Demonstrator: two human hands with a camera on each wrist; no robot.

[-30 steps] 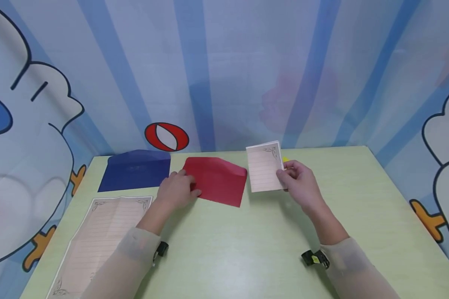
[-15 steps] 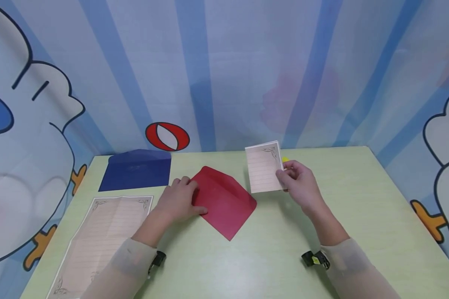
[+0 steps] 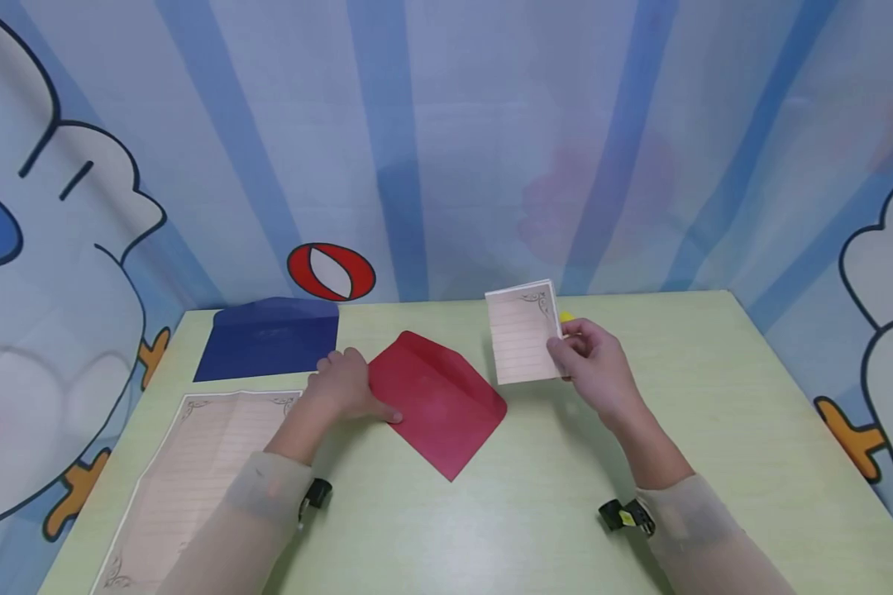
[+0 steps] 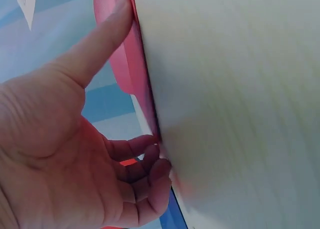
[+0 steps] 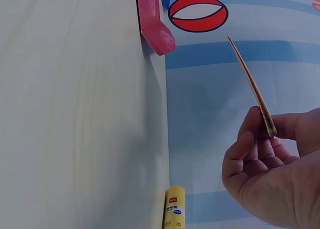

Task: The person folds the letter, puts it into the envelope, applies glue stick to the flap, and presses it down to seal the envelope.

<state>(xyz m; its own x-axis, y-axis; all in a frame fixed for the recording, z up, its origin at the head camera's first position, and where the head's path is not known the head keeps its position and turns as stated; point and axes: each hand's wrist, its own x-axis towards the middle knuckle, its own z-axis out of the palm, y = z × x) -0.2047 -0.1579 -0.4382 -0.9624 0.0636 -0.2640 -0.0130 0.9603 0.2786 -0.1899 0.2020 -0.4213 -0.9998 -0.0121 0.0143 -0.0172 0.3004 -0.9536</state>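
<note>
1. Through the head camera I saw a pale green bench (image 3: 551,512) before a blue cartoon backdrop (image 3: 469,165).
2. Near the middle lay the red envelope (image 3: 439,405), turned cornerwise, its flap toward the far right and slightly raised, perhaps from springy paper.
3. The left hand (image 3: 342,390) had a wide grip: thumb on the envelope's near-left edge, fingers bent by its left corner, probably to steady it. I could not tell whether any fingertip was underneath.
4. The right hand (image 3: 599,364) held the folded letter (image 3: 522,335) above the bench, narrowly pinched at its right edge, which left most of the lined face uncovered.
5. Beyond that hand lay a yellow glue stick (image 5: 175,209).
6. At left lay a blue envelope (image 3: 268,351) and, nearer, an unfolded sheet (image 3: 201,463), partly hidden by the left sleeve (image 3: 245,512).
</note>
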